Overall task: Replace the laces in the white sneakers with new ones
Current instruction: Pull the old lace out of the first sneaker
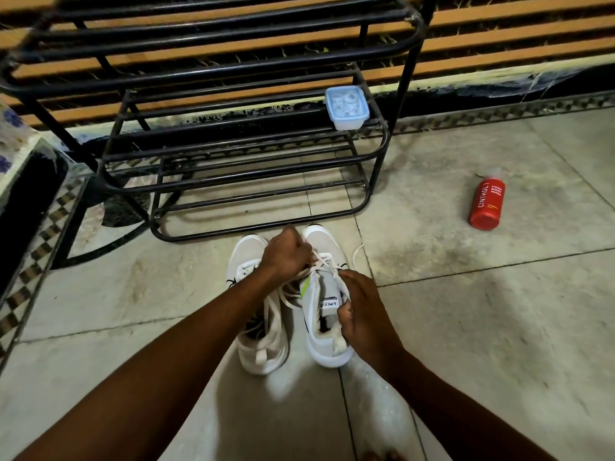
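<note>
While the two white mesh sneakers (327, 327) sit side by side on the grey tiled floor (466, 311), your left hand (286, 254) pinches the right shoe's white lace (324, 262). Your right hand (362, 314) grips that shoe's collar.

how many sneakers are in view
2. One sneaker stands on the floor below the left hand; the other stands beside it to the right, held by the right hand. No others show.
</note>
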Action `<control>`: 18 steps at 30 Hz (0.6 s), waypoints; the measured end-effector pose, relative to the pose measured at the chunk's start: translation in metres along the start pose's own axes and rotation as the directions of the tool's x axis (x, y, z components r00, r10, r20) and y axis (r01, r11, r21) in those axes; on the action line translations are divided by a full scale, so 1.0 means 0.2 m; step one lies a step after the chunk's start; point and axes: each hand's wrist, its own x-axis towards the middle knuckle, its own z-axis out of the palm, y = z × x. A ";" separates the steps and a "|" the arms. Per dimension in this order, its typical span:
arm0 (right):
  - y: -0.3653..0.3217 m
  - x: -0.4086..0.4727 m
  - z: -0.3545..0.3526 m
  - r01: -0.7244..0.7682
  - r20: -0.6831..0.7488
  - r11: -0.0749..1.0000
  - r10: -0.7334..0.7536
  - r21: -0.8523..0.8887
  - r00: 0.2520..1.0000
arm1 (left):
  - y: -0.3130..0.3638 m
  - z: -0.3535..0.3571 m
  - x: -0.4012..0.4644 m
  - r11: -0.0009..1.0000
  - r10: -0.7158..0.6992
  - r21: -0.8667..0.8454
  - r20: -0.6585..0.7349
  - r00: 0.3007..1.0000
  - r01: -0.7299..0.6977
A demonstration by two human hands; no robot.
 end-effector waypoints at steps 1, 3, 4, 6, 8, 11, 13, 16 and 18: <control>0.00 -0.01 0.00 -0.017 -0.005 1.000 0.017 -0.001 1.000 | 0.00 0.00 -0.01 0.998 0.049 -0.039 0.022 0.999 -0.048; -0.01 -0.02 0.01 -0.032 -0.009 0.999 0.032 -0.001 0.999 | 0.00 0.01 -0.02 0.992 0.128 -0.034 0.092 0.987 -0.125; -0.01 -0.03 0.01 -0.032 -0.009 0.999 0.032 0.001 0.999 | 0.01 0.01 -0.02 0.988 0.150 0.009 0.129 0.980 -0.153; -0.02 -0.03 0.01 -0.030 -0.010 1.000 0.030 0.008 1.000 | 0.01 0.01 -0.01 0.977 0.194 0.059 0.180 0.964 -0.207; -0.02 -0.03 0.00 -0.042 -0.002 0.999 0.042 0.004 0.999 | 0.01 0.01 0.00 0.978 0.207 -0.004 0.174 0.963 -0.209; -0.02 -0.03 0.01 -0.037 0.006 0.999 0.037 0.008 0.999 | 0.01 0.02 -0.01 0.978 0.124 -0.180 0.110 0.986 -0.103; -0.02 -0.04 0.01 -0.034 0.006 0.999 0.033 0.015 0.999 | 0.04 0.02 -0.02 0.894 -0.036 -0.442 0.086 0.996 0.071; -0.02 -0.03 0.01 -0.033 0.009 0.999 0.033 0.014 0.999 | 0.09 0.01 -0.02 0.658 -0.243 -0.714 0.100 0.965 0.240; -0.03 -0.02 0.01 -0.038 0.007 0.999 0.038 0.005 0.999 | 0.11 -0.01 -0.03 0.617 -0.295 -0.743 0.088 0.951 0.260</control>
